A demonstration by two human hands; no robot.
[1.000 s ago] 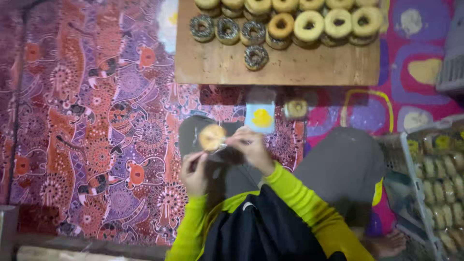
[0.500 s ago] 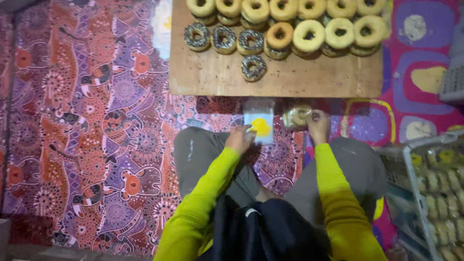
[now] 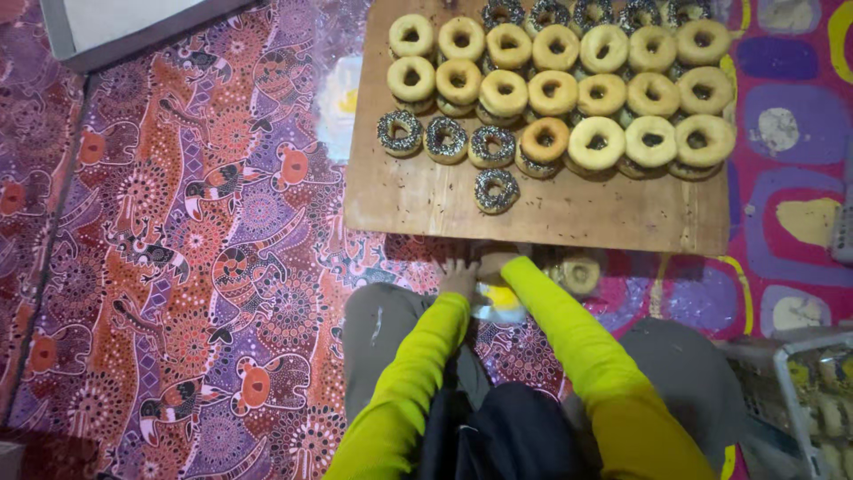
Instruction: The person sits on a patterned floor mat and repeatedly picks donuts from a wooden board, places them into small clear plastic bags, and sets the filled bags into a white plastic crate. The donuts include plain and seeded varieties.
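Just below the middle of the frame, both hands meet at the near edge of a wooden board (image 3: 426, 200) that lies on the patterned floor mat (image 3: 178, 267). The left hand (image 3: 458, 277) rests at the board's lower edge with its fingers curled down; whether they are pressed on anything cannot be told from this angle. The right hand (image 3: 494, 264) sits just beside it, largely hidden by the yellow-green sleeve (image 3: 569, 338), so its fingers cannot be read either. Between the two forearms lies a small clear tub with yellow filling (image 3: 499, 300), touching or nearly touching both wrists. To the right of the hands, in the lower centre-right, a plain glazed doughnut (image 3: 580, 274) sits on the mat just off the board.

The board's upper half carries rows of pale iced doughnuts (image 3: 604, 93), with sprinkle-covered chocolate doughnuts (image 3: 447, 138) on the left of the lowest row and along the top edge, and a single sprinkled one (image 3: 496, 189) alone nearer the hands.

Judging from this, the work is filling or topping one doughnut at a time. To do it well, the tub wants steadying with one hand while the other works, as it is light and sits on soft cloth. The finished pieces should be kept clear of the sleeves, which pass close to the board's edge. A wire rack with packed goods (image 3: 817, 400) stands at the lower right.
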